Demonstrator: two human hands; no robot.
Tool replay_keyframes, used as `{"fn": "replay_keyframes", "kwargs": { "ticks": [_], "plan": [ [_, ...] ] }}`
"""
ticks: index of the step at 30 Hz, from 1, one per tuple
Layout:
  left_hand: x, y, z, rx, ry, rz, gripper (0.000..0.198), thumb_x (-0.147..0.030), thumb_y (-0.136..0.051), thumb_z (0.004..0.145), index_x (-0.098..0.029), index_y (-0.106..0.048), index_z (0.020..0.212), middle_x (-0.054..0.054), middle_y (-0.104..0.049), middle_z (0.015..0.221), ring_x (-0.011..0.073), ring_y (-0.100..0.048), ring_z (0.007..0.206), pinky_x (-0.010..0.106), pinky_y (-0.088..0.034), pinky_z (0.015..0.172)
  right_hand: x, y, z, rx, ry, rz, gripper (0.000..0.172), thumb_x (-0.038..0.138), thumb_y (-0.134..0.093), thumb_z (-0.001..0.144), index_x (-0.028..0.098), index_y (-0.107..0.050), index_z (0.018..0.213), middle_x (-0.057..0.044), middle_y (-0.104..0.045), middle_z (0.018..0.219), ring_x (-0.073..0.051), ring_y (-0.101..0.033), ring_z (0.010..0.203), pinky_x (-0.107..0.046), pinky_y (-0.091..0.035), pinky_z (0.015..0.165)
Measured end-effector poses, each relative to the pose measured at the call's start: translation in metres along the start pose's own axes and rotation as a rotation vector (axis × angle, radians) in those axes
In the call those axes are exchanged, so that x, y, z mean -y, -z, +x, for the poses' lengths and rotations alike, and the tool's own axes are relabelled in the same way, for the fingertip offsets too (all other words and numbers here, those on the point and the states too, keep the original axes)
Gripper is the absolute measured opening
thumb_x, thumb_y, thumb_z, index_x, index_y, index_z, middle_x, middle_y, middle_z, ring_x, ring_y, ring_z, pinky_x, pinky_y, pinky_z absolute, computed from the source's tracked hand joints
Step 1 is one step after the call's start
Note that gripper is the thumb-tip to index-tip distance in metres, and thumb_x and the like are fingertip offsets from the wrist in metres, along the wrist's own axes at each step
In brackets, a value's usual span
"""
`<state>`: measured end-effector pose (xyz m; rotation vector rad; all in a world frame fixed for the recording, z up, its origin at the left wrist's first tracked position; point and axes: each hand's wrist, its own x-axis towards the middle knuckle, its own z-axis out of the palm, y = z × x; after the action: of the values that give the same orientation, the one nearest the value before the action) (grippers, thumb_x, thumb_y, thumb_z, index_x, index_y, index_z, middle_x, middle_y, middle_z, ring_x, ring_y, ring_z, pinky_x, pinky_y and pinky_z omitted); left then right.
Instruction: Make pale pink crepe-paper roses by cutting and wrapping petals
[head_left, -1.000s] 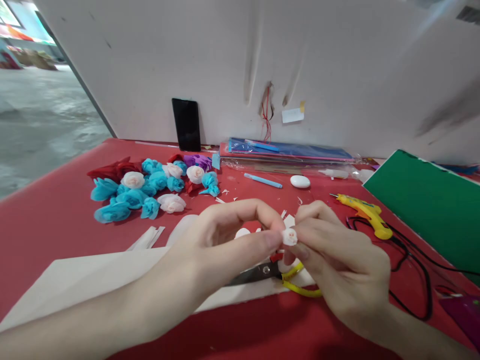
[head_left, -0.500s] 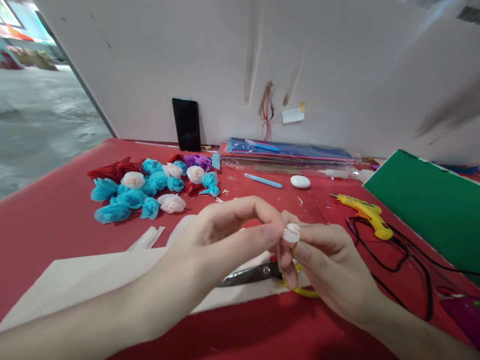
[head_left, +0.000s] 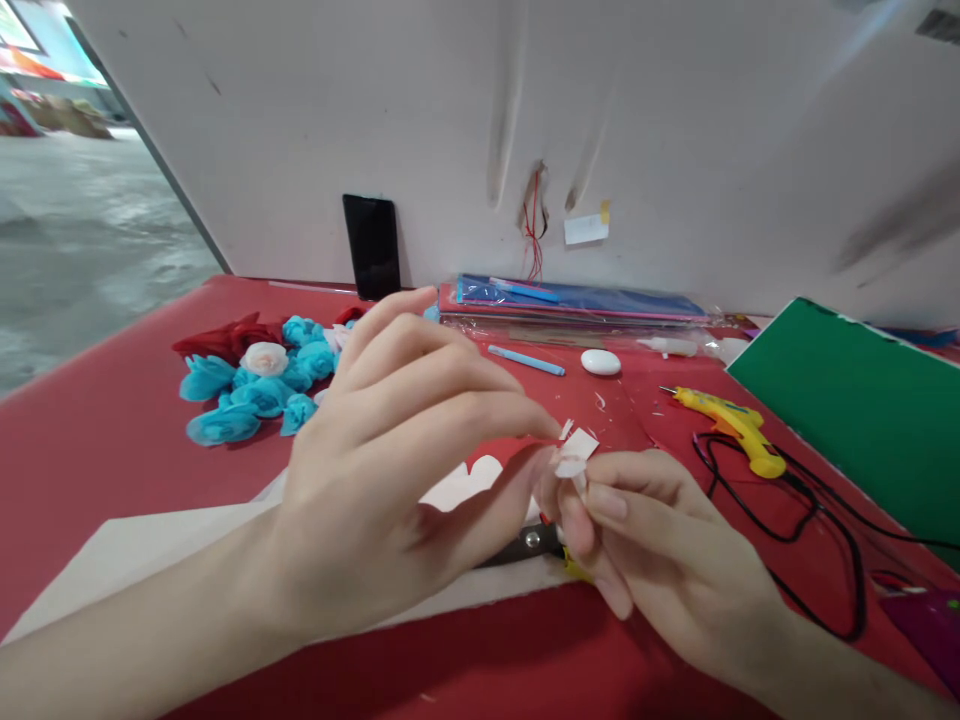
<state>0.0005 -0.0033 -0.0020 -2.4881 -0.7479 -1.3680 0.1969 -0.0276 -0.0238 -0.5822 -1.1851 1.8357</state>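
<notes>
Between my fingertips is a small rolled piece of pale pinkish-white paper (head_left: 572,465). My right hand (head_left: 660,540) pinches it from below with thumb and forefinger. My left hand (head_left: 397,450) has its thumb and forefinger closed at the roll's left edge, while the other fingers are raised and curved. Beneath the hands lie scissors (head_left: 532,541) with dark blades and yellow handles, partly hidden. They rest on a long pale paper sheet (head_left: 142,560). A cut white paper piece with a scalloped edge (head_left: 465,484) shows behind my left hand.
Blue, white and red paper flowers (head_left: 259,385) are heaped at the left. A yellow glue gun (head_left: 731,425) with a black cord lies right, beside a green board (head_left: 862,420). A phone (head_left: 373,245) leans against the wall. A blue pen (head_left: 526,360) and white oval object (head_left: 601,362) lie behind.
My left hand has turned, its back and raised fingers now hiding some flowers and the scissor blades. The rolled paper has tilted slightly; my right hand stays nearly in place.
</notes>
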Motion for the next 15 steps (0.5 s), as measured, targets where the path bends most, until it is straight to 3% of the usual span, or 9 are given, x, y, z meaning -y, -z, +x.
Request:
{"fn": "replay_keyframes", "kwargs": {
  "ticks": [8, 15],
  "plan": [
    [-0.0037, 0.0039, -0.0009, -0.104, -0.038, 0.111, 0.013, -0.017, -0.072, 0.080, -0.026, -0.063, 0.080, -0.009, -0.071, 0.069, 0.0148, -0.058, 0.070, 0.039, -0.044, 0.107, -0.0014, 0.0005, -0.0007, -0.015, 0.008, -0.039, 0.021, 0.031, -0.069, 0.091, 0.020, -0.078, 0.075, 0.005, -0.060, 0.055, -0.005, -0.047, 0.046, -0.022, -0.040, 0.058],
    [-0.0009, 0.0053, 0.0085, -0.128, -0.078, 0.067, 0.014, -0.018, -0.075, 0.074, -0.027, -0.064, 0.073, -0.009, -0.072, 0.063, 0.0154, -0.054, 0.064, 0.040, -0.042, 0.106, -0.0015, -0.0005, -0.0018, -0.021, 0.036, -0.102, 0.021, 0.033, -0.068, 0.092, 0.022, -0.077, 0.076, 0.004, -0.060, 0.055, -0.007, -0.046, 0.046, -0.025, -0.044, 0.061]
  ]
}}
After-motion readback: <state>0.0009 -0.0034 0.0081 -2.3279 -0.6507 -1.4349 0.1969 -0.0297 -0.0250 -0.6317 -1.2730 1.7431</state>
